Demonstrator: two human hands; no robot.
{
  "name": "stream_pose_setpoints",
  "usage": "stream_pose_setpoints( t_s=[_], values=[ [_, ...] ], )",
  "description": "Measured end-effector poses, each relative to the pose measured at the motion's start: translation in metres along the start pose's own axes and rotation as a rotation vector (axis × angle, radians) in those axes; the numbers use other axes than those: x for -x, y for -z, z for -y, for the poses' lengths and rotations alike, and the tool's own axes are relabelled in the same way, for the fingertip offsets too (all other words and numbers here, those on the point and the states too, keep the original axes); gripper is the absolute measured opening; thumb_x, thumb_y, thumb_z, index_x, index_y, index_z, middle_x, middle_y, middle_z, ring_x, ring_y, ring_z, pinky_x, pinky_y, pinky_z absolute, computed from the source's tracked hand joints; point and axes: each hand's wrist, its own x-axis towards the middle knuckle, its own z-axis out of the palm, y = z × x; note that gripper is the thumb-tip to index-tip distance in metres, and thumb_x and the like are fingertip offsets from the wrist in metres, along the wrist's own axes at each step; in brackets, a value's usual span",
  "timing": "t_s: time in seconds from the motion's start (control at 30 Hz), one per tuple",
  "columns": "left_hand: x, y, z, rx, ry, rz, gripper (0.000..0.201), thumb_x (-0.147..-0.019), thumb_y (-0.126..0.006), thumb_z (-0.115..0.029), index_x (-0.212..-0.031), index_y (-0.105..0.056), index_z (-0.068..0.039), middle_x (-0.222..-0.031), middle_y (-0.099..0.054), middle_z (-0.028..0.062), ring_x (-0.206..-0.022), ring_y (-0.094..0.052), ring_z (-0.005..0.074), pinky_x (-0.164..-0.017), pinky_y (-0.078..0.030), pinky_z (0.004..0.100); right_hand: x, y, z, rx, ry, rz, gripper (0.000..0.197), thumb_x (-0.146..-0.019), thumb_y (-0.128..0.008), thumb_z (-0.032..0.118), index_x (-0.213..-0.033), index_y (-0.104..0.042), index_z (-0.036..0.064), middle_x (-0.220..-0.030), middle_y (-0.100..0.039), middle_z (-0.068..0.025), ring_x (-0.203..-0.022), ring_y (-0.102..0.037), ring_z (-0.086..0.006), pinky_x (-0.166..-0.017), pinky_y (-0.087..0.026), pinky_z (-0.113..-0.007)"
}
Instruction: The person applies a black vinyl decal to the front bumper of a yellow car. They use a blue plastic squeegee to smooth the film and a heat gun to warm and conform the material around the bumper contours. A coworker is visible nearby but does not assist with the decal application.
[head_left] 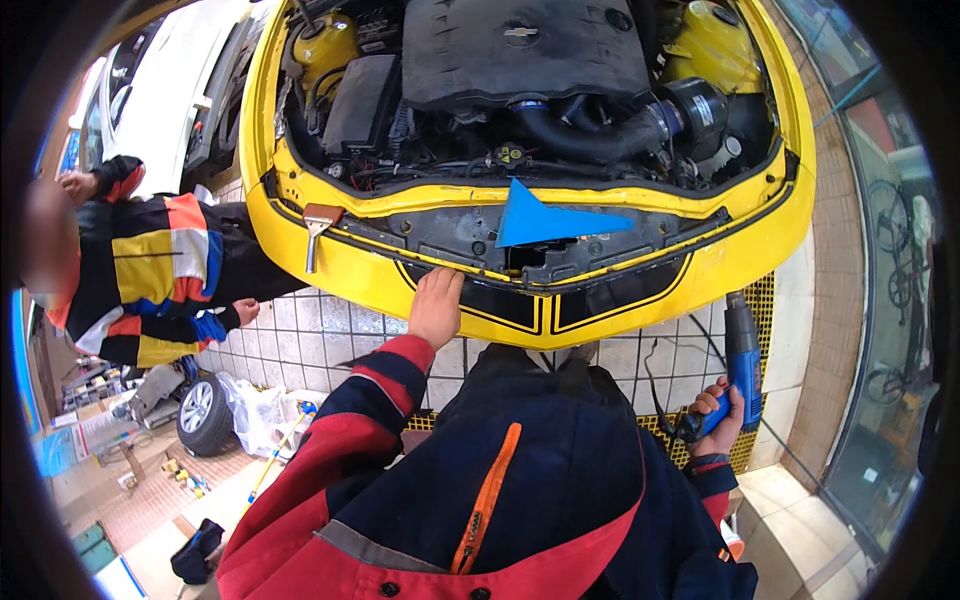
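Note:
My left hand (437,305) lies on the front of the yellow car (360,285), fingers stretched out over the edge of a black stripe panel (495,303). Its palm and thumb are mostly hidden. Off to the right, my right hand (717,418) is wrapped round the handle of a blue heat gun (744,365), whose dark nozzle points up near the bumper's right corner. A scraper (315,236) with a wide brown head and metal handle rests on the car's front edge, left of my left hand. A blue pointed sheet (550,222) lies over the black front cover.
The engine bay (525,60) is exposed behind the front edge. At the left stands another person (165,265) in a multicoloured jacket, close to the car. A wheel (205,413) and a clear plastic bag (262,410) lie on the floor. A dark cable (815,487) runs along the right side.

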Motion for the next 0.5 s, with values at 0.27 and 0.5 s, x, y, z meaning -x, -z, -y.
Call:
stream_pose_setpoints(
  t_s=[0.27,0.5],
  values=[
    [-0.012,-0.008,-0.014,-0.164,0.099,-0.01,0.021,-0.087,-0.061,-0.006,-0.108,-0.067,-0.004,-0.107,-0.064,0.0149,-0.114,-0.061,0.0365,-0.102,-0.045,0.0466,-0.013,-0.015,0.026,0.308,-0.075,0.068,0.026,-0.103,-0.069,0.028,-0.119,-0.063,0.0084,-0.087,-0.061,-0.0014,-0.067,-0.055,-0.0121,-0.061,-0.05,-0.03],
    [0.035,-0.048,-0.153,-0.273,0.515,-0.206,0.069,-0.089,-0.063,-0.013,-0.156,-0.052,0.001,-0.164,-0.05,0.0167,-0.157,-0.04,0.0377,-0.128,-0.025,0.068,-0.054,-0.03,0.077,0.866,-0.121,0.251,0.027,-0.103,-0.068,0.028,-0.119,-0.063,0.0074,-0.088,-0.062,-0.0037,-0.067,-0.057,-0.0141,-0.06,-0.049,-0.031]
  ],
)
